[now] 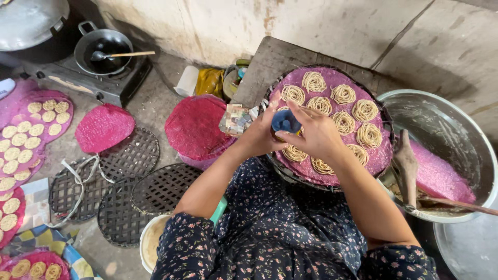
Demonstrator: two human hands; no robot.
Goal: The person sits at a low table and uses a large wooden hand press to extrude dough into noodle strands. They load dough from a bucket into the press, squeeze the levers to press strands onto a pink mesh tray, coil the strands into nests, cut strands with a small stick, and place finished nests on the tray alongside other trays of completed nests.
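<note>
Both my hands grip a noodle press with a blue top (285, 121) over a round pink mat (382, 151) on a woven tray. My left hand (259, 136) wraps the press body from the left. My right hand (314, 132) holds it from the right, fingers spread over the top. Several coiled yellow noodle nests (343, 94) lie on the mat around the press. The lower part of the press is hidden by my hands.
A big steel bowl (456, 129) with a pink mat and a wooden spoon (456, 205) stands right. Empty black woven trays (132, 153), pink mats (104, 127) and mats with noodle nests (31, 129) lie left. A wok on a stove (104, 49) is far left.
</note>
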